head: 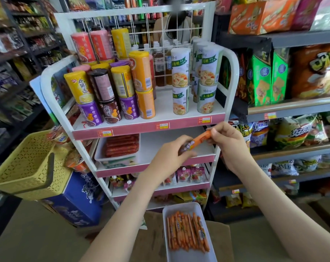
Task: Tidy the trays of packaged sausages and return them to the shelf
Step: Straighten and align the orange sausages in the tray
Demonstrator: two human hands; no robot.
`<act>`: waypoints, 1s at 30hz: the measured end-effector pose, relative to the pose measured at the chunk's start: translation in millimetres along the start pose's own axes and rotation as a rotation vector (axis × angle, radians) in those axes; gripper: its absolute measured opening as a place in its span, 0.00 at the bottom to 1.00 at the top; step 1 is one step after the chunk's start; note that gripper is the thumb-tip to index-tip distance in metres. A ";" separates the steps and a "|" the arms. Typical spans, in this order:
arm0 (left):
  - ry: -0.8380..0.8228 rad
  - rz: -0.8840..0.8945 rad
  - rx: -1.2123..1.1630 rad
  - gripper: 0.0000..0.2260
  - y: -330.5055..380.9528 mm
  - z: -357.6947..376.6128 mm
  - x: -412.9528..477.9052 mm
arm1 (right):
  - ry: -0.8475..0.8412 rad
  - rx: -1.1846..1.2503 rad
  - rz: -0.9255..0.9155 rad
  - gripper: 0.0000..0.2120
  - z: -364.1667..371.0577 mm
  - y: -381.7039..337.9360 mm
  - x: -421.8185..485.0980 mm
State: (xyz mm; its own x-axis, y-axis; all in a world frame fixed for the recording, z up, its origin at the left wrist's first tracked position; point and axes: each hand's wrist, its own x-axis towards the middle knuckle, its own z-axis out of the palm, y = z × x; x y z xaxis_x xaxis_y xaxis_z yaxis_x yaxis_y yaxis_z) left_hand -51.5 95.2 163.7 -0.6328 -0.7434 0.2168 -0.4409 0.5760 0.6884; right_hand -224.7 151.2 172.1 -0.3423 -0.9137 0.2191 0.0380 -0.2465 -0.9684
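Your left hand (169,156) and right hand (227,142) are raised close together, both clamped on 1 slim orange plastic-wrapped sausage stick (201,139). The left fingers curl round its lower end and the right thumb and fingers pinch its upper end. Just behind it is the 2nd tier of the white metal rack with pink shelf edges (183,127). On the left half of that tier, a white plastic tray (114,157) holds red packaged sausages (122,145). Below your forearms, a white rectangular tray (167,220) holds a row of orange sausage sticks (186,231). A yellow perforated plastic basket (26,163) sits at the left.
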 end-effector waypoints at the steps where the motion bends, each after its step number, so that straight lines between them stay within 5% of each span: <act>1: -0.077 -0.047 -0.087 0.14 -0.9 -4.2 -0.9 | 0.046 0.079 0.052 0.11 -5.1 4.3 2.3; 3: -0.111 -0.085 -0.277 0.14 -3.0 -11.9 -5.3 | 0.135 0.229 0.139 0.13 -13.3 8.8 5.4; 7: 0.111 -0.027 -0.788 0.11 1.8 -10.2 -9.2 | 0.232 0.478 0.255 0.14 -8.5 15.1 7.3; 9: 0.199 0.020 -0.832 0.09 12.3 0.2 -7.1 | 0.240 0.536 0.307 0.13 0.9 16.5 5.1; 12: 0.311 0.078 -0.750 0.07 26.2 11.1 -2.3 | 0.153 0.402 0.335 0.11 7.4 20.7 1.4; 14: 0.350 0.091 -0.688 0.04 29.2 12.4 0.5 | 0.075 0.081 0.283 0.08 5.5 21.0 -0.9; 17: 0.380 0.130 -0.357 0.04 22.1 14.8 5.1 | 0.019 -0.205 0.063 0.04 6.8 5.8 -5.2; 23: 0.294 0.151 -0.032 0.09 10.1 24.1 5.4 | -0.112 -0.447 -0.363 0.14 26.9 -15.7 -13.7; 30: 0.115 0.040 -0.085 0.07 4.2 24.8 -3.0 | 0.033 0.126 0.022 0.11 11.1 5.8 -6.4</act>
State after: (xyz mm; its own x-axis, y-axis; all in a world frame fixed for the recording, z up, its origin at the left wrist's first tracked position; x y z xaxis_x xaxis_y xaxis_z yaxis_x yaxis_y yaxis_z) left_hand -67.3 108.3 148.8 -0.5693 -0.7574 0.3196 -0.3584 0.5786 0.7326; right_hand -211.8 152.0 166.4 -0.3704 -0.9088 0.1920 0.1625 -0.2669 -0.9499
